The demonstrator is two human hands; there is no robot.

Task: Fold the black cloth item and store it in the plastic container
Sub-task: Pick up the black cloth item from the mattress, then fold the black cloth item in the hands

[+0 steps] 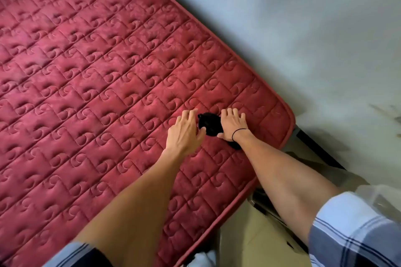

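A small black cloth item (210, 124) lies bunched on the red quilted mattress (91, 84) near its right corner. My right hand (232, 124) rests palm down on the cloth's right side, fingers spread, thumb tucked against its lower edge. My left hand (186, 131) sits just left of the cloth, fingers apart, thumb touching its left edge. Part of the cloth pokes out below my right wrist. A clear plastic container (377, 199) shows at the lower right edge, blurred and partly hidden by my sleeve.
The mattress edge (290, 128) runs diagonally along a pale grey wall (303, 39). A dark metal bed frame (314, 149) shows below the corner. Beige floor (243, 234) lies between the bed and my right arm.
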